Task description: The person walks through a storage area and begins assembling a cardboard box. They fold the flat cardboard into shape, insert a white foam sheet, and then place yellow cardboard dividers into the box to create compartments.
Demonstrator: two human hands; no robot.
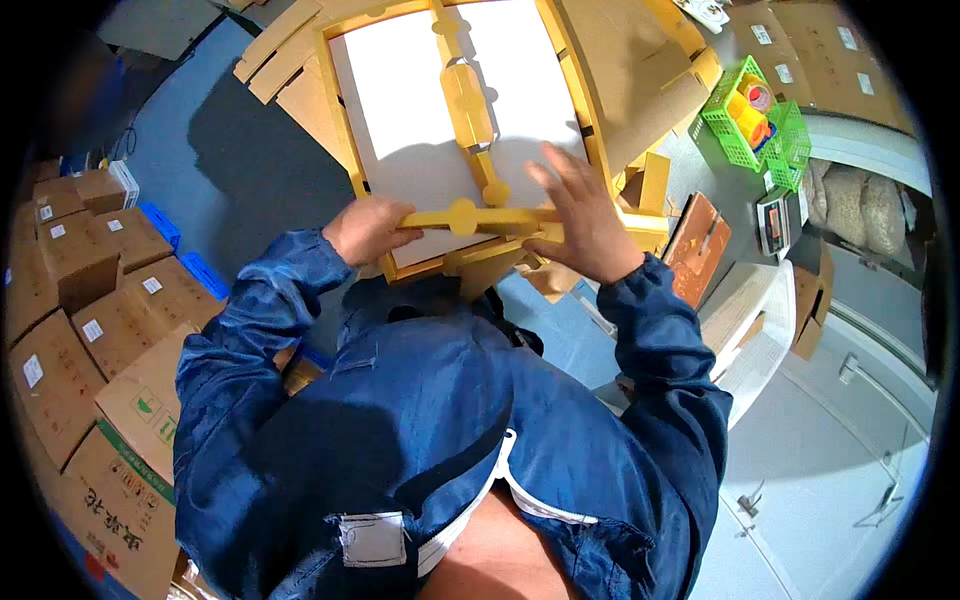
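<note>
Across a yellow-brown cardboard box (577, 85), a round-centred yellow cardboard strip (463, 217) is pinched by the left hand (370, 230), seemingly for steadiness, with the right hand (590, 228) spread wide.

Cartons (125, 310) left, basket (731, 143) right of box (576, 80)

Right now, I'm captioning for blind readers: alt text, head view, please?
The left hand grips a long yellow strip across a rectangular, yellow-rimmed, white-bottomed tray; the right hand, fingers spread, is near the strip's right end.
</note>
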